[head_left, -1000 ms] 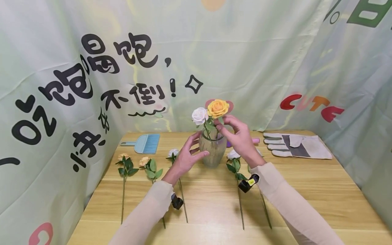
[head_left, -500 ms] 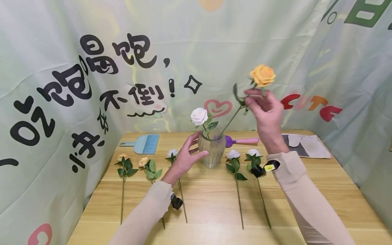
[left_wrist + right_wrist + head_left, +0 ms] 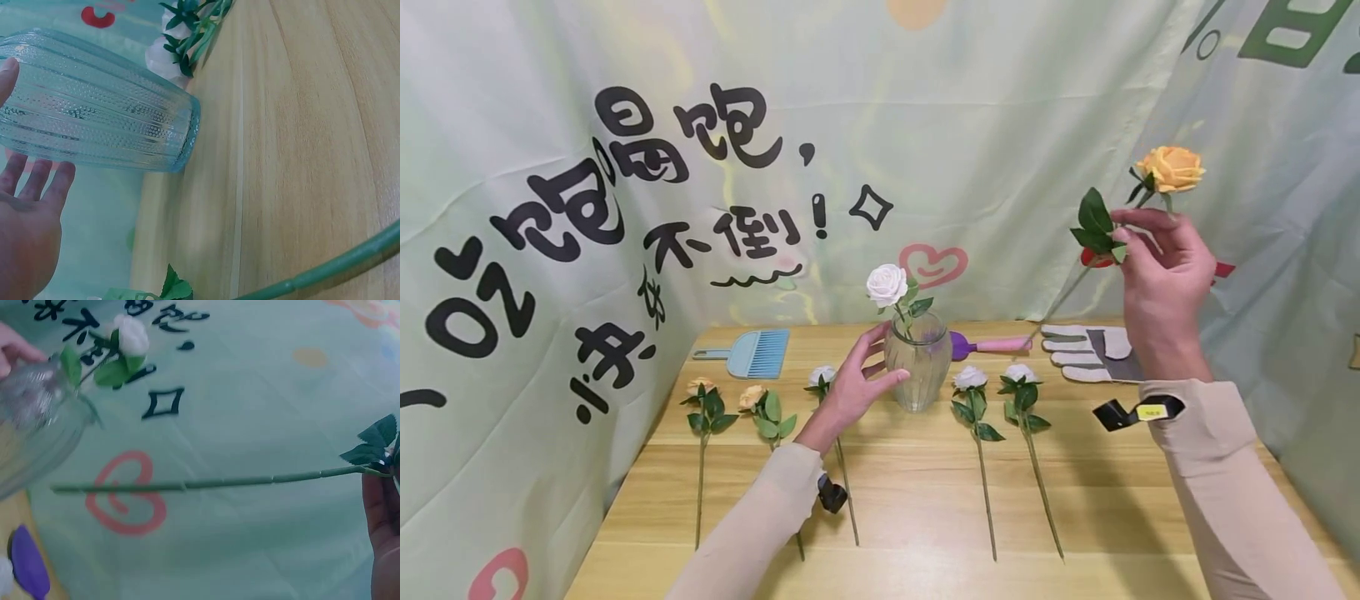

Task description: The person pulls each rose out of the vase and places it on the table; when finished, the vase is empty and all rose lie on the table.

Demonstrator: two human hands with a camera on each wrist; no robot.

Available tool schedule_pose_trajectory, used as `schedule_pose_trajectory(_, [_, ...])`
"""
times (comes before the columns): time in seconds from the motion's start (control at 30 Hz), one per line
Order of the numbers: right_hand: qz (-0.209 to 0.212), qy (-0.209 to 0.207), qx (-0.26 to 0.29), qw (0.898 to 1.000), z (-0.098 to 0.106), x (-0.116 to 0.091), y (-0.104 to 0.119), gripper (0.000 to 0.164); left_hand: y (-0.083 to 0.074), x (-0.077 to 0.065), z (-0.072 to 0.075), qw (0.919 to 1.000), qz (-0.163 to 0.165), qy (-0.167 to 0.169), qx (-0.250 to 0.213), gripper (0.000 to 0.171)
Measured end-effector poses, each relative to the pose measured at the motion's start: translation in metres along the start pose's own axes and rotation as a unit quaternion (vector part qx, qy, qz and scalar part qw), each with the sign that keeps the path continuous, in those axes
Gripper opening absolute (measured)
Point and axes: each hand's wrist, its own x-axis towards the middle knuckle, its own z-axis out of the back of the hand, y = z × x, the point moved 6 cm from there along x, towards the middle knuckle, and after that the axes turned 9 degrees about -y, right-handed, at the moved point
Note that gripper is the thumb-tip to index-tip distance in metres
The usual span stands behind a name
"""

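Note:
A ribbed clear glass vase stands upright on the table, with one white rose in it. My left hand holds the vase at its left side, thumb in front and fingers behind; the left wrist view shows fingertips right at the glass. Up at the right, my right hand pinches a yellow-orange rose by its stem just under the bloom, near the leaves. Its long stem slants down to the left, outside the vase, with the lower end in the air.
Two white roses lie right of the vase. Another white rose and two pale orange roses lie left. Behind are a blue dustpan-shaped brush, a purple trowel-like tool with pink handle and a work glove.
My right hand has drawn the yellow-orange rose up out of the vase and carried it to the right. The left hand has stayed at the vase.

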Motion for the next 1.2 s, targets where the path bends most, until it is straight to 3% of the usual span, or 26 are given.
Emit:
schedule_pose_trajectory(0.17, [-0.046, -0.009, -0.037, 0.998, 0.033, -0.001, -0.002, 0.026, 0.001, 0.000, 0.002, 1.0000, 0.001, -0.003, 0.001, 0.083])
schedule_pose_trajectory(0.33, [-0.096, 0.030, -0.168, 0.981, 0.072, -0.006, -0.006, 0.022, 0.002, 0.000, 0.002, 1.0000, 0.001, -0.004, -0.002, 0.082])
schedule_pose_trajectory(0.43, [-0.118, 0.086, -0.247, 0.958, 0.096, -0.013, -0.010, 0.021, 0.001, 0.000, 0.002, 1.0000, 0.001, -0.002, -0.004, 0.082])
schedule_pose_trajectory(0.5, [-0.129, 0.125, -0.301, 0.936, 0.114, -0.018, -0.013, 0.022, 0.001, 0.000, 0.001, 1.0000, 0.001, 0.000, -0.006, 0.082])
schedule_pose_trajectory(0.63, [-0.123, 0.194, -0.432, 0.872, 0.149, -0.029, -0.017, 0.022, 0.001, 0.001, 0.000, 1.0000, -0.002, -0.001, -0.003, 0.082])
schedule_pose_trajectory(0.73, [-0.123, 0.227, -0.480, 0.838, 0.171, -0.041, -0.023, 0.020, 0.001, 0.001, 0.000, 1.0000, -0.003, 0.001, -0.001, 0.082])
schedule_pose_trajectory(0.97, [-0.154, 0.264, -0.512, 0.803, 0.203, -0.072, -0.043, 0.020, 0.002, 0.002, 0.002, 1.0000, -0.005, -0.001, 0.006, 0.084])
schedule_pose_trajectory(1.2, [-0.164, 0.273, -0.535, 0.782, 0.222, -0.096, -0.059, 0.024, 0.001, 0.001, 0.002, 1.0000, 0.001, 0.003, 0.006, 0.083])
